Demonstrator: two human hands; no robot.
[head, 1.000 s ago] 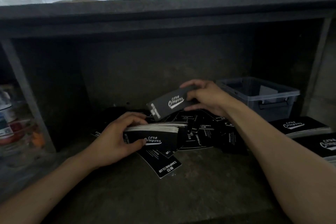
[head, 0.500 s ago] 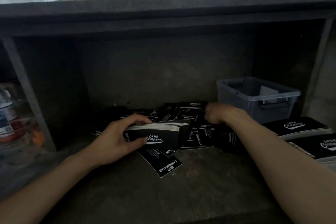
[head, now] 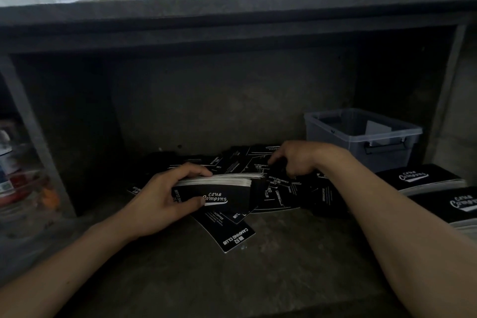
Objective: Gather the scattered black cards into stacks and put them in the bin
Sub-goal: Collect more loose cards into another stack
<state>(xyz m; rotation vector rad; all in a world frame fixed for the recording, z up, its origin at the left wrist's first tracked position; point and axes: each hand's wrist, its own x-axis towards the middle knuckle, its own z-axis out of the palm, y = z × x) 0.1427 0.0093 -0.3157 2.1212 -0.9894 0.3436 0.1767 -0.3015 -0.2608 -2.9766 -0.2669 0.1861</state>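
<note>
My left hand (head: 165,195) is shut on a thick stack of black cards (head: 222,190) with white "Club Camping" lettering, held low over the shelf floor. Behind and to the right of it lies a pile of scattered black cards (head: 278,192). My right hand (head: 296,160) is down on that pile with its fingers spread and bent, fingertips touching loose cards, nothing lifted. One loose card (head: 228,236) pokes out toward me from under the stack. The clear grey plastic bin (head: 335,134) stands at the back right, just past my right hand.
Two finished card stacks (head: 418,178) (head: 456,205) lie at the right edge, in front of the bin. A low shelf roof (head: 232,23) overhangs the work space. A post (head: 38,137) at the left separates a compartment with bottles (head: 10,162).
My right hand held a single card in the air, brought it down to the pile, and now rests on the loose cards. The left hand and its stack have barely moved.
</note>
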